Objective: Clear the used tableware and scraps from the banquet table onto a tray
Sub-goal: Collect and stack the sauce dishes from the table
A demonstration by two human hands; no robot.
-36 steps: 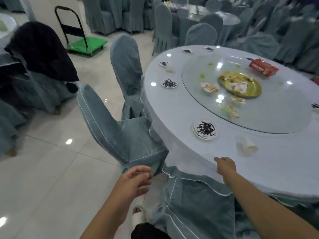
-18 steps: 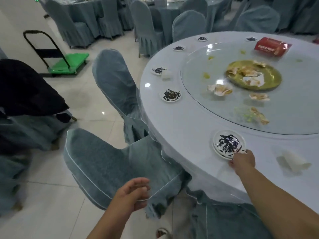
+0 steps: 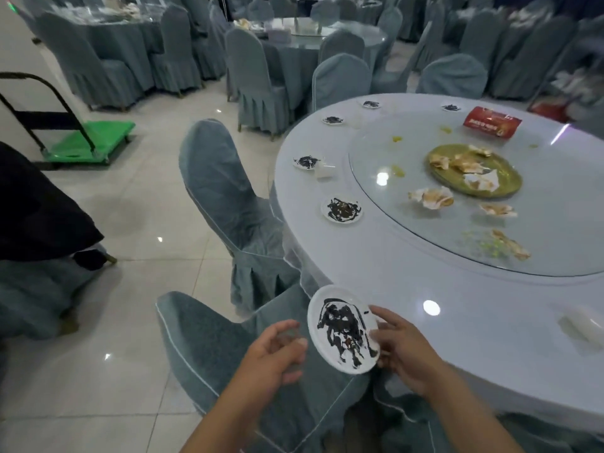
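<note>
one plate (image 3: 340, 328) rim behind rt hand (image 3: 405, 358)

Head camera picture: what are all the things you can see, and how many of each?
held plate: 1, white with dark smears, off the table's near edge
small plates: 5, white with dark scraps, along the table's rim
table: 1, white, right
glass turntable: 1, clear, table's middle
gold plate: 1, gold, on the turntable
red packet: 1, red, turntable's far side
food scraps: several, pale, on the turntable
cups: 2 plainly seen, whitish, on the table
covered chairs: many, grey-blue, round the tables
trolley: 1, green, floor at left
black cloth: 1, black, over a left chair
left grip: 1, beside the held plate, holding nothing
right grip: 1, pinching the held plate's edge
</note>
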